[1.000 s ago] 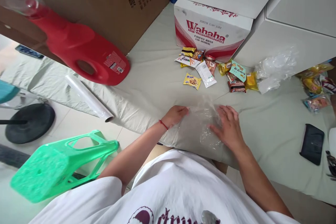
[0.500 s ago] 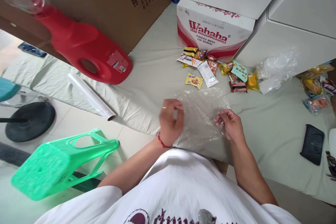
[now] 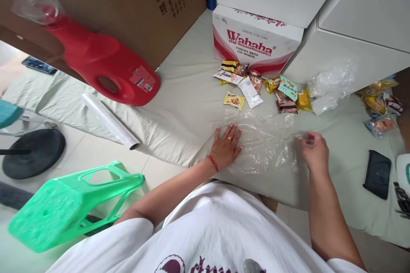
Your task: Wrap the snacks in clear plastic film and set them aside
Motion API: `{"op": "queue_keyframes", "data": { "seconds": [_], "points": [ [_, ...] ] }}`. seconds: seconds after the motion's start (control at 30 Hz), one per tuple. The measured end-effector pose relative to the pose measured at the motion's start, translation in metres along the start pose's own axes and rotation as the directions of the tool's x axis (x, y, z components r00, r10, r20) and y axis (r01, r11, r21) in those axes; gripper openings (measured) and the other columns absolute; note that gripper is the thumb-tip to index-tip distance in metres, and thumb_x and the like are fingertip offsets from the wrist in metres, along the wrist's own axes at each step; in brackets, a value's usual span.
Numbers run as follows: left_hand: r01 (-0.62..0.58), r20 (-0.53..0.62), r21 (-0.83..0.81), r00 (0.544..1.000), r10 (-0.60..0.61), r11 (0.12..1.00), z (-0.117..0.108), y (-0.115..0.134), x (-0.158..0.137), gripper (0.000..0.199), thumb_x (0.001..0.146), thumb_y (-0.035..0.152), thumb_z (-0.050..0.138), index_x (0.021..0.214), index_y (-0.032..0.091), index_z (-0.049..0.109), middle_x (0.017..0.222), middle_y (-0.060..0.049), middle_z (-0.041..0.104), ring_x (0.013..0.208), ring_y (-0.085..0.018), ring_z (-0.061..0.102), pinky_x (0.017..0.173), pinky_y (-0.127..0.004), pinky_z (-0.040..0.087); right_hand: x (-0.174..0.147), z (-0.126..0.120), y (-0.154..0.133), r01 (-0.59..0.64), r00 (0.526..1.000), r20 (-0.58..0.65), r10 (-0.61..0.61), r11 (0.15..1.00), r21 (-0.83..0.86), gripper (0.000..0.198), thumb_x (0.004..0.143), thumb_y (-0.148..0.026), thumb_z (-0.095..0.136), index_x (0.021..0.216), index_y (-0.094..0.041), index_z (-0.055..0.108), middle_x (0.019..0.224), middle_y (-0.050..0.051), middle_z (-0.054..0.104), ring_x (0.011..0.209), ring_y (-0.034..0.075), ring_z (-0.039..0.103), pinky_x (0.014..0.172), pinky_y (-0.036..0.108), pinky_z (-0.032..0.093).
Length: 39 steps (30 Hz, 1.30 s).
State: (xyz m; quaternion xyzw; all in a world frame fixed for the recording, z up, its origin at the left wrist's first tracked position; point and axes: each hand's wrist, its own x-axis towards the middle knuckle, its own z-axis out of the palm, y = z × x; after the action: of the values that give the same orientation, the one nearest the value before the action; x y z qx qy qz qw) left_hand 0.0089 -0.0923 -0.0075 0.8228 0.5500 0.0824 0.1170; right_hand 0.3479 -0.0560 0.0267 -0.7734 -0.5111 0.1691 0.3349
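Observation:
A clear sheet of plastic film (image 3: 262, 147) lies spread and wrinkled on the pale green cloth. My left hand (image 3: 224, 148) presses flat on its left side, fingers stretched apart, a ring and a red cord bracelet on it. At the sheet's right edge, my right hand (image 3: 315, 149) is closed in a pinch on the film, fingers curled. Just beyond the sheet lies a small yellow cookie packet (image 3: 234, 100). A white packet (image 3: 250, 92) and several other wrapped snacks are heaped behind it, with a green-labelled packet (image 3: 288, 88) to their right.
A Wahaha carton (image 3: 256, 42) stands at the back. Crumpled clear plastic (image 3: 333, 83) and more snacks (image 3: 381, 104) lie right, near a black case (image 3: 378, 175). Left are a red jug (image 3: 112, 68), a film roll (image 3: 110, 121) and a green stool (image 3: 73, 204) on the floor.
My left hand has come down flat onto the film, its fingers now spread. My right hand has moved right with the film's edge, and the sheet is pulled out wider.

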Motion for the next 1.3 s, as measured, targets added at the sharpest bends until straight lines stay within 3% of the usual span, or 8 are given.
{"op": "queue_keyframes", "data": {
  "seconds": [0.13, 0.27, 0.43, 0.67, 0.87, 1.03, 1.17, 1.3],
  "points": [
    [0.034, -0.071, 0.006, 0.997, -0.034, 0.999, -0.009, 0.004, 0.007, 0.058, 0.109, 0.040, 0.034, 0.162, 0.018, 0.040, 0.170, -0.016, 0.037, 0.162, -0.032, 0.028, 0.129, -0.067, 0.015, -0.025, -0.002, -0.036, 0.335, 0.918, -0.181, -0.352, 0.935, -0.117, 0.024, 0.097, -0.036, 0.056, 0.109, -0.018, 0.068, 0.105, 0.011, 0.069, 0.090, 0.022, 0.067, 0.084, 0.039, 0.056],
    [0.044, -0.097, -0.001, 0.994, -0.044, 0.999, -0.011, 0.010, 0.019, 0.057, 0.109, 0.040, 0.032, 0.161, 0.018, 0.041, 0.169, -0.016, 0.041, 0.161, -0.029, 0.029, 0.131, -0.064, 0.013, -0.073, 0.038, -0.061, 0.638, 0.754, 0.209, -0.623, 0.770, -0.009, 0.031, 0.104, -0.031, 0.050, 0.126, -0.020, 0.068, 0.129, 0.016, 0.069, 0.123, 0.029, 0.063, 0.108, 0.049, 0.051],
    [0.026, -0.034, 0.006, 0.999, -0.026, 1.000, -0.002, -0.007, 0.032, 0.060, 0.109, 0.042, 0.033, 0.163, 0.017, 0.038, 0.171, -0.016, 0.035, 0.160, -0.031, 0.032, 0.131, -0.065, 0.011, -0.115, 0.070, -0.035, 0.571, 0.756, 0.428, -0.496, 0.819, -0.059, 0.056, 0.104, -0.035, 0.050, 0.154, -0.011, 0.051, 0.164, 0.024, 0.042, 0.156, 0.039, 0.032, 0.121, 0.065, 0.038],
    [-0.110, 0.023, -0.062, 0.994, 0.111, 0.992, -0.012, -0.042, 0.048, 0.055, 0.110, 0.040, 0.033, 0.161, 0.022, 0.042, 0.171, -0.013, 0.036, 0.160, -0.030, 0.032, 0.130, -0.065, 0.013, -0.113, 0.038, -0.056, 0.581, 0.727, 0.411, -0.550, 0.812, 0.061, 0.038, 0.106, -0.026, 0.045, 0.135, -0.022, 0.070, 0.130, 0.014, 0.070, 0.127, 0.033, 0.059, 0.108, 0.057, 0.053],
    [0.033, -0.333, -0.205, 0.938, -0.101, 0.978, -0.032, -0.020, 0.042, 0.043, 0.105, 0.034, 0.045, 0.139, 0.014, 0.063, 0.151, -0.017, 0.061, 0.152, -0.032, 0.043, 0.126, -0.056, 0.034, -0.114, 0.087, -0.095, 0.671, 0.551, 0.565, -0.614, 0.729, 0.138, 0.045, 0.099, -0.019, 0.054, 0.143, -0.015, 0.065, 0.149, 0.017, 0.060, 0.144, 0.035, 0.048, 0.121, 0.058, 0.042],
    [0.086, -0.232, -0.290, 0.960, -0.157, 0.953, -0.022, -0.008, 0.034, 0.046, 0.109, 0.032, 0.034, 0.138, 0.013, 0.064, 0.148, -0.017, 0.064, 0.145, -0.027, 0.053, 0.122, -0.049, 0.043, -0.133, 0.127, -0.106, 0.569, 0.591, 0.567, -0.574, 0.795, 0.211, 0.070, 0.093, -0.020, 0.061, 0.159, -0.008, 0.045, 0.164, 0.023, 0.042, 0.156, 0.037, 0.032, 0.127, 0.060, 0.033],
    [0.127, -0.076, -0.091, 0.988, -0.134, 0.988, -0.012, -0.029, 0.032, 0.053, 0.109, 0.034, 0.032, 0.154, 0.016, 0.053, 0.164, -0.016, 0.048, 0.155, -0.032, 0.041, 0.127, -0.064, 0.028, -0.099, 0.109, -0.102, 0.494, 0.597, 0.582, -0.552, 0.824, 0.276, 0.038, 0.099, -0.027, 0.054, 0.132, -0.018, 0.071, 0.135, 0.015, 0.069, 0.127, 0.030, 0.063, 0.112, 0.049, 0.050],
    [0.081, -0.053, 0.012, 0.995, -0.080, 0.997, -0.010, -0.041, 0.028, 0.057, 0.109, 0.039, 0.032, 0.162, 0.022, 0.042, 0.170, -0.013, 0.038, 0.159, -0.029, 0.034, 0.131, -0.063, 0.015, -0.022, 0.077, -0.086, 0.500, 0.770, 0.441, -0.460, 0.866, 0.030, 0.033, 0.100, -0.025, 0.051, 0.120, -0.019, 0.076, 0.118, 0.013, 0.075, 0.112, 0.030, 0.067, 0.102, 0.046, 0.053]
  ]
}}
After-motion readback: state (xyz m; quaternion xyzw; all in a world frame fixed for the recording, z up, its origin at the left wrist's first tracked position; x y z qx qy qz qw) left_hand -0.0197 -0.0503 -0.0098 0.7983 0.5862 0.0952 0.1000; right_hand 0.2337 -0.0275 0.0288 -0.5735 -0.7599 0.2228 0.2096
